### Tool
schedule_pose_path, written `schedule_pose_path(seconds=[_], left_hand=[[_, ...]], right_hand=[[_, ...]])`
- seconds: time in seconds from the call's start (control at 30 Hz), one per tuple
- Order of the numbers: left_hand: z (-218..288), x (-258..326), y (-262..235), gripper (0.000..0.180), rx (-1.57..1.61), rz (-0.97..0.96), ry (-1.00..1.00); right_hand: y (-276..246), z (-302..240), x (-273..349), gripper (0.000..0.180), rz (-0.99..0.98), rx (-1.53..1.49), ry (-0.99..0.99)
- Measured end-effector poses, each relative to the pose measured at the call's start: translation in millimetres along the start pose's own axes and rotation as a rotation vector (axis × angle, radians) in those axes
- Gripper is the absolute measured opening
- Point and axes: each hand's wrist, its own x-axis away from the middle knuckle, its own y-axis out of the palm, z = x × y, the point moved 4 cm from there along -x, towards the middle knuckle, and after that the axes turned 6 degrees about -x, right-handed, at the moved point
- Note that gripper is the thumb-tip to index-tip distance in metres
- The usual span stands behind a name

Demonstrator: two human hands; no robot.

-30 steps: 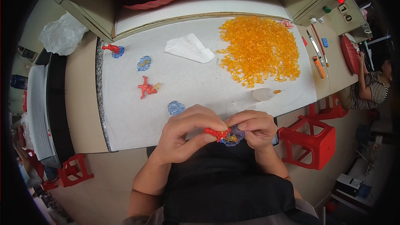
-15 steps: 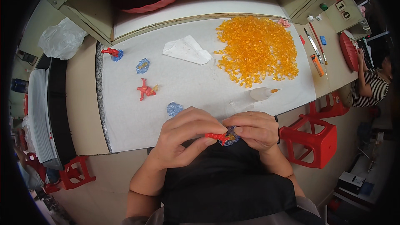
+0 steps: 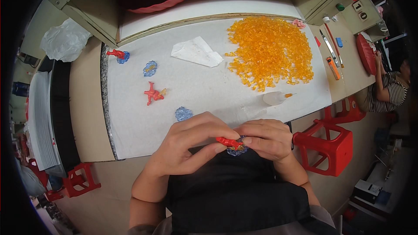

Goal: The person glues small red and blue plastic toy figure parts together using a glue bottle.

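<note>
2 bare hands meet on the person's side of the amber pile (image 3: 272, 54): the left hand (image 3: 187, 146) pinches a small red figure (image 3: 227, 142) between thumb and fingers, while the right hand (image 3: 267, 140) grips a scalloped blue base (image 3: 237, 152) against it. Fingertips cover much of both, so I cannot tell whether they are joined or merely touching. The pile's pieces overlap too much to count.

Left of the pile are 1 lying red figure with a yellow piece (image 3: 153, 93), 1 plain blue base (image 3: 183, 114), 1 blue base with a yellowish middle (image 3: 150, 68) and, farthest off, 1 red figure touching a blue base (image 3: 116, 54), its details too small to make out. 1 white paper (image 3: 197, 53) lies just left of the pile; 1 translucent bottle (image 3: 273, 99) lies just nearer the person. Beyond the pile, leftward, 1 dark, red-rimmed container (image 3: 163, 5) is cut off by the top edge.
</note>
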Motion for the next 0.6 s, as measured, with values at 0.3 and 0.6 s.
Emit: schedule_pose_path(seconds=[0.3,0.6], left_hand=[[-7.9,0.0,-5.1,0.019,0.125,-0.097,0.003],[-19.9,-4.9,0.3,0.024,0.319,0.033,-0.222]], right_hand=[[0.7,-9.7,-8.5,0.012,-0.011,0.058,0.028],[-2.7,6.0,-1.9,0.017,0.018,-0.065,0.222]])
